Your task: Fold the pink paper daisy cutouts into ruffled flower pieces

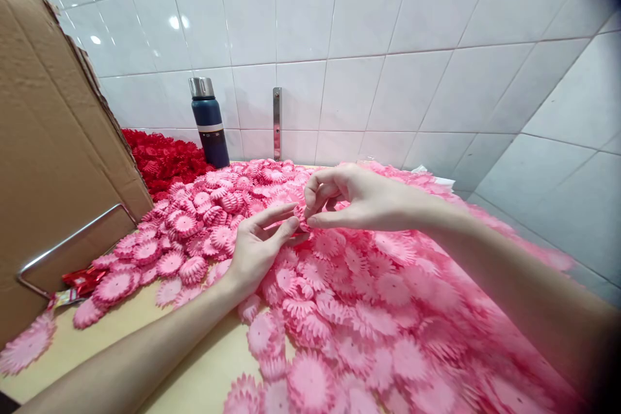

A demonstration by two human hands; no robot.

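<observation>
My left hand (264, 242) and my right hand (347, 197) meet over a heap of pink scalloped fabric flower pieces (310, 381). Between the fingertips of both hands is a small pink flower piece (300, 215), mostly covered by the fingers. The left thumb and fingers pinch it from below and the left. From the right, my right thumb and index finger close on its edge, the other fingers curled. To the left lie curled, cupped pink flower pieces (185, 224); the ones below and right of my hands look flatter.
A dark blue bottle (209, 126) with a steel cap stands by the tiled wall (301, 19), beside a pile of red flower pieces (167, 158). Cardboard (58, 110) rises at the left, with a bent metal rod (72, 242) in front. A metal strip (277, 123) is on the wall.
</observation>
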